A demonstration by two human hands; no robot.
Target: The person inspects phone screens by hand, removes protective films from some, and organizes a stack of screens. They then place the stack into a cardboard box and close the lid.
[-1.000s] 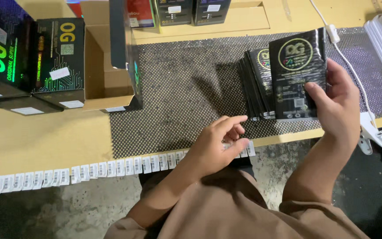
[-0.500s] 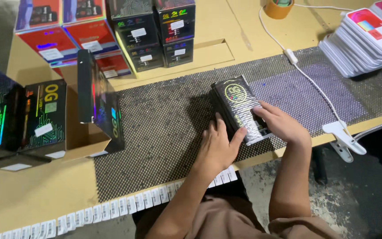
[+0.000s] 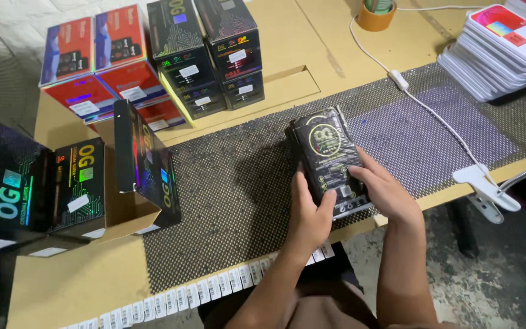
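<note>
Bright, even light falls from overhead onto my table (image 3: 287, 36); soft shadows sit under my hands; glare flashes off the glossy black pouches (image 3: 327, 158) and the shiny boxes (image 3: 208, 49); the picture is sharp, with slight bending at the edges.

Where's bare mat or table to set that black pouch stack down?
Both hands, left hand and right hand, grip the black pouch stack on the mesh mat. Free: mat between the open black box and the stack, and the purple patch right of the white cable. Crowded: boxes at back left, white card stack at back right.
</note>
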